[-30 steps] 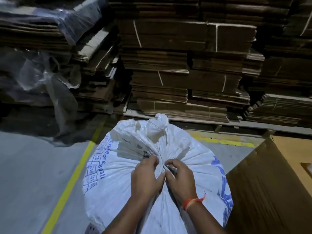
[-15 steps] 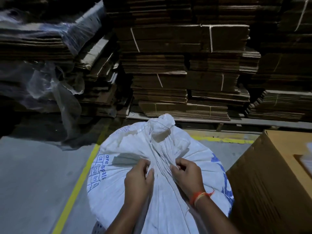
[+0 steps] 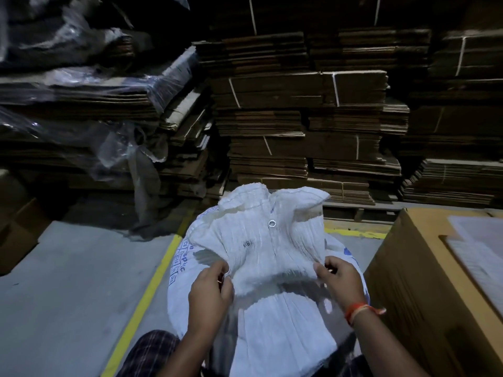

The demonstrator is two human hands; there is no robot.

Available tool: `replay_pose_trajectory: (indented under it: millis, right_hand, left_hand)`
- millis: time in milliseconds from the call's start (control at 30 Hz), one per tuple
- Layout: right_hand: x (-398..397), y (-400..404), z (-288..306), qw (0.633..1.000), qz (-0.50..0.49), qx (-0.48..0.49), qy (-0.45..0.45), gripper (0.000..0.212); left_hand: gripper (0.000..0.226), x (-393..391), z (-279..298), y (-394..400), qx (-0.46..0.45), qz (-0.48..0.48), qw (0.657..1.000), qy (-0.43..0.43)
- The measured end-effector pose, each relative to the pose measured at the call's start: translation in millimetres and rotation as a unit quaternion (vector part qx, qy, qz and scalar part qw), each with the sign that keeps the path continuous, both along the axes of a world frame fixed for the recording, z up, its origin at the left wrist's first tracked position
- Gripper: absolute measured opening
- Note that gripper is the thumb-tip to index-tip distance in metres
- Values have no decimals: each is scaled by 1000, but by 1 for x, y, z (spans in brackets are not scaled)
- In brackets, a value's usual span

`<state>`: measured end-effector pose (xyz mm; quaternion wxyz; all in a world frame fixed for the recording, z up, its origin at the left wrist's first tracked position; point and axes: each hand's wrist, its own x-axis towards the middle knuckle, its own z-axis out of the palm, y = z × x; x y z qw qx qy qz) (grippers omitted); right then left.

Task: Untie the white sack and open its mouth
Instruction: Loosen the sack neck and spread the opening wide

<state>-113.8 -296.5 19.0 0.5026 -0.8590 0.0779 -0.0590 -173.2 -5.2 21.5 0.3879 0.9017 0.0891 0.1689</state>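
The white woven sack (image 3: 272,317) with blue print stands on the floor right in front of me. Its pleated neck (image 3: 266,240) rises loose and spread wide, with a metal eyelet (image 3: 271,223) showing near the top. My left hand (image 3: 211,291) pinches the left edge of the neck. My right hand (image 3: 340,281), with an orange thread on the wrist, grips the right edge. No tie is visible around the neck. The inside of the sack is hidden.
A brown carton (image 3: 435,295) stands close on the right of the sack. Stacks of flattened cardboard (image 3: 307,118) fill the back, partly under clear plastic sheet (image 3: 117,148). A yellow floor line (image 3: 147,297) runs along the left; grey floor (image 3: 68,295) lies beyond it.
The bunched, knotted neck has come loose and fanned out. My hands have moved apart from the middle of the sack to the two sides of the neck.
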Motion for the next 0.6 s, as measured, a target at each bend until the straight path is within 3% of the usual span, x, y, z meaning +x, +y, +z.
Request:
replay_pose_trajectory:
  millis: [267, 433, 600]
  right_hand:
    - [-28, -1, -13, 998, -31, -18, 47, 32]
    - [-30, 20, -20, 997, -47, -56, -16, 7]
    - [-26, 27, -6, 988, 13, -128, -89, 32]
  left_hand:
    - [28, -23, -19, 5, 6, 2, 999, 35]
    - [32, -19, -12, -2, -6, -56, 998, 20]
    - [31, -11, -15, 13, 37, -113, 993, 10]
